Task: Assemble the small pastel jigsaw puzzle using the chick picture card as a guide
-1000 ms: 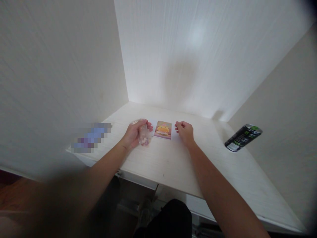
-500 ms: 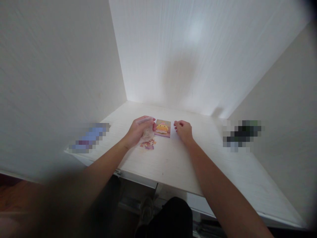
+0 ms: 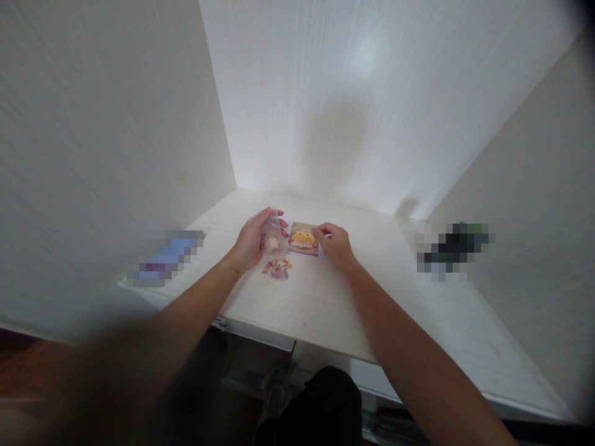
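Nearest the camera, both bare forearms run up over the front edge of the white desk (image 3: pixel 325 310), converging mid-surface, so the work sits centred and within easy reach. Small purple-and-pink sticker (image 3: pixel 277 267) lies flat on the desk just in front of the left hand (image 3: pixel 251 243), apart from it, not touched. Left hand is raised slightly off the surface, fingers curled around a small clear packet (image 3: pixel 272 235) with something pale inside, held upright between thumb and fingers so the contents face the person. Just right of it, a pink card with a yellow cartoon figure (image 3: pixel 304 239) lies flat, face up. Right hand (image 3: pixel 335 244) rests at the card's right edge, fingers bent inward with the tips at or on that edge; looks like it is pinning or pinching the card, but contact is too small to confirm. Further out, a blurred-out object (image 3: pixel 165 258) sits at far left and another blurred-out object (image 3: pixel 453 251) at far right, both well apart from the hands. Beyond, white walls (image 3: pixel 348 105) box the desk in on three sides.
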Demonstrator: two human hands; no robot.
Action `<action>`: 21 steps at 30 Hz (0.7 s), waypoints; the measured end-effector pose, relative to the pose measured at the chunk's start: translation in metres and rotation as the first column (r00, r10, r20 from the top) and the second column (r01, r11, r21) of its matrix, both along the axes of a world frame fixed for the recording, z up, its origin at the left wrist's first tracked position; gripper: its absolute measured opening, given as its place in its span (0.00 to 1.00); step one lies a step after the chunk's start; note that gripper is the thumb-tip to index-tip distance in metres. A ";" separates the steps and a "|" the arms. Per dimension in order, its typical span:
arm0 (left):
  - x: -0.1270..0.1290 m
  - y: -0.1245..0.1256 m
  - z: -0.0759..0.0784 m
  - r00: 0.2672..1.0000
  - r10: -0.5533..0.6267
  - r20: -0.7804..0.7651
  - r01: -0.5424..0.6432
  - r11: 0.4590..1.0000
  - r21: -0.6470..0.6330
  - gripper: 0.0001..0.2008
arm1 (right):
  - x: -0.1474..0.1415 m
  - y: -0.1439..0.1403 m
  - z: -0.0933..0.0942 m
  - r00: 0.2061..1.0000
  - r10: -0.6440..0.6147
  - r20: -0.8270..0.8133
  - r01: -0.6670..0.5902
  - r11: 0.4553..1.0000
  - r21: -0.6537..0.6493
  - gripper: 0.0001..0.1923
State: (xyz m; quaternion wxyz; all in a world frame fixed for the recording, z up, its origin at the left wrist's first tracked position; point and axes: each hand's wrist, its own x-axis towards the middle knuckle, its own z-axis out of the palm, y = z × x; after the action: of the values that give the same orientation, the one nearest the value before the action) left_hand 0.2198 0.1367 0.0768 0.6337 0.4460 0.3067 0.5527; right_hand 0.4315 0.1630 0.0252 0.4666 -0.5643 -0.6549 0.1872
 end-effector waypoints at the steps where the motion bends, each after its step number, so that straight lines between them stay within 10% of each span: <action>1: 0.000 0.001 0.000 1.000 0.004 0.030 -0.003 0.999 -0.033 0.18 | -0.007 -0.003 0.002 0.993 0.120 -0.018 -0.120 0.993 -0.006 0.17; 6: 0.001 0.006 0.002 0.994 -0.077 0.082 0.087 0.987 -0.133 0.18 | -0.033 -0.015 0.004 0.841 0.535 -0.081 -0.539 0.841 -0.038 0.19; 21: 0.017 0.014 -0.011 0.997 -0.068 -0.028 0.066 0.997 -0.047 0.30 | -0.027 -0.013 0.000 0.803 0.534 -0.264 -0.558 0.829 -0.019 0.15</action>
State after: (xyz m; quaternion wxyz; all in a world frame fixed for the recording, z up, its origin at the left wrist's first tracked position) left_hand 0.2368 0.1503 0.0660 0.6573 0.4496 0.3135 0.5173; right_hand 0.4040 0.1499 0.0256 0.4431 -0.3454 -0.7164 0.4136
